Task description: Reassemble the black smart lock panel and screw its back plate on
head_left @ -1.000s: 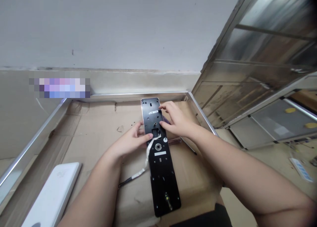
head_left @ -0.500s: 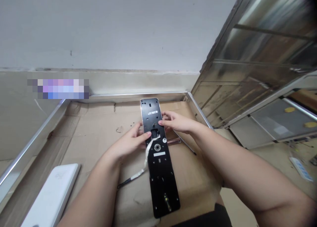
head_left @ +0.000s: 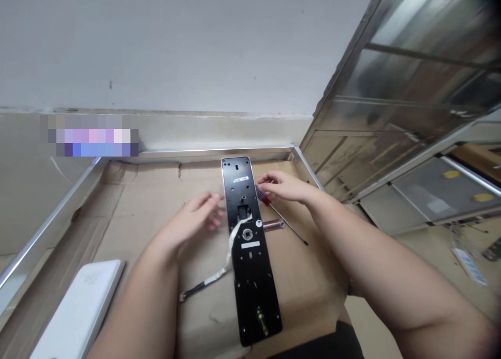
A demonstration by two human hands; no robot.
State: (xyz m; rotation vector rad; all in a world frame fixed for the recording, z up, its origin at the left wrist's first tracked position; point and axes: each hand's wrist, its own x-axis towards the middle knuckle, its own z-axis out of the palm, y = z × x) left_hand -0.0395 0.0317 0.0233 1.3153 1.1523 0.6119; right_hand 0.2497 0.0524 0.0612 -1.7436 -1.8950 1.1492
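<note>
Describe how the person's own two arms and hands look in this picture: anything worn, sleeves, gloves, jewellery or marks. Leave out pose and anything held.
Both forearms are bare right down to the bottom edge of the picture; no sleeve shows. The left hand and the right hand wear no gloves. No ring, watch, bracelet or marking can be seen on either.

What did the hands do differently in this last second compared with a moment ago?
Both hands came off the black lock panel. The left hand let go of its edge and drew back to the left, open above the cardboard. The right hand slid right onto the red-handled screwdriver; whether it grips it is unclear. The panel, its white ribbon cable and the white cover stayed put.
</note>
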